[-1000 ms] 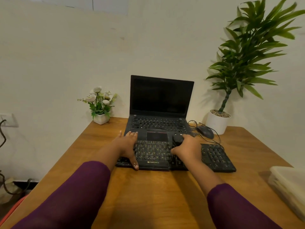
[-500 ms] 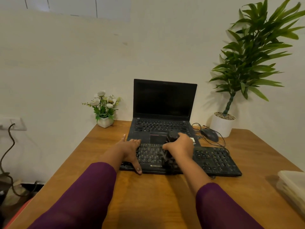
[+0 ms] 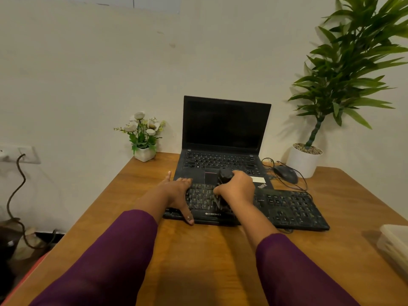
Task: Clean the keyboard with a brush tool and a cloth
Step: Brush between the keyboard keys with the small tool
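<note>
A black external keyboard (image 3: 289,208) lies across the wooden table (image 3: 212,257) in front of an open black laptop (image 3: 225,138). My right hand (image 3: 237,188) is closed around a black brush tool (image 3: 224,174), whose bristles press on the keys left of the keyboard's middle. My left hand (image 3: 178,193) rests flat on the keyboard's left end, fingers spread, thumb over the front edge. No cloth is in sight.
A black wired mouse (image 3: 286,173) sits right of the laptop, its cable looping nearby. A white pot with flowers (image 3: 144,138) stands at the back left, a tall potted plant (image 3: 309,157) at the back right. A pale lidded box (image 3: 395,246) is at the right edge.
My right hand has slid the brush leftward along the keyboard, from right of centre toward my left hand. The left hand stays on the keyboard's left end.
</note>
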